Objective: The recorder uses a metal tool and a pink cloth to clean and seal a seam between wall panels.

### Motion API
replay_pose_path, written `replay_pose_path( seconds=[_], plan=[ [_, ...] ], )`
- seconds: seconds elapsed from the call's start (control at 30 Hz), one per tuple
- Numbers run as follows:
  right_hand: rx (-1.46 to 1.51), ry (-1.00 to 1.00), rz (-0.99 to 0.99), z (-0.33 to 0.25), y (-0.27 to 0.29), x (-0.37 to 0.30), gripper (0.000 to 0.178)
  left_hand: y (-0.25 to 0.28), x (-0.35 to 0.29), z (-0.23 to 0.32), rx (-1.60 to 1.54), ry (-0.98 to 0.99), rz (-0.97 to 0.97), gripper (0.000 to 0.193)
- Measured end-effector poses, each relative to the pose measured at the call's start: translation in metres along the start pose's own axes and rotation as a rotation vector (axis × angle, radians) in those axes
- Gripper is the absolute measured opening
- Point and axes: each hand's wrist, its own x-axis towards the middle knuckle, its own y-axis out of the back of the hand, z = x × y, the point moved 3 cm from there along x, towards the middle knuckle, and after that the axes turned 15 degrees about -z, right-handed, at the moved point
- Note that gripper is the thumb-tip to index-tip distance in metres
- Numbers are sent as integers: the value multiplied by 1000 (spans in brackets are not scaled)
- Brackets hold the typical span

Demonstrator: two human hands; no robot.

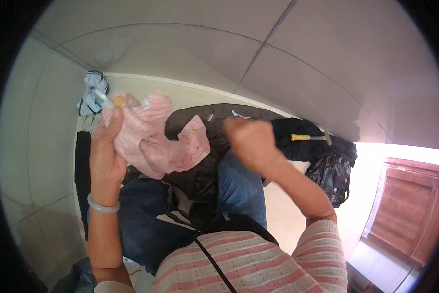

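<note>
Pinched between thumb and fingers, a pink piece of cloth like a small garment (148, 139) hangs from my left hand (107, 151). It is crumpled, with a small yellow patch near its top and another on the checked flap (195, 141) that reaches right. My right hand (251, 144), blurred, is raised to the right of the cloth with its fingers curled closed. What it holds, if anything, cannot be made out. Under both hands a dark brown-grey cloth (214, 122) lies spread over a pale surface.
A yellow-handled hammer-like tool (307, 137) lies on black cloth (295, 151) to the right, beside a black plastic bag (331, 178). White and dark-trimmed cloth (90, 100) sits in the far left corner. Tiled walls (190, 49) close off the far and left sides; a wooden door (407, 207) is at right.
</note>
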Motion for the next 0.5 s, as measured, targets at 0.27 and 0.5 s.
replay_pose_path(
  seconds=[0.27,0.5],
  plan=[
    [681,-232,570,96,21,37,18,-4,-3,-3,-18,38,44,32],
    [643,-272,663,120,24,55,20,-6,-1,-7,5,44,65,29]
  ],
)
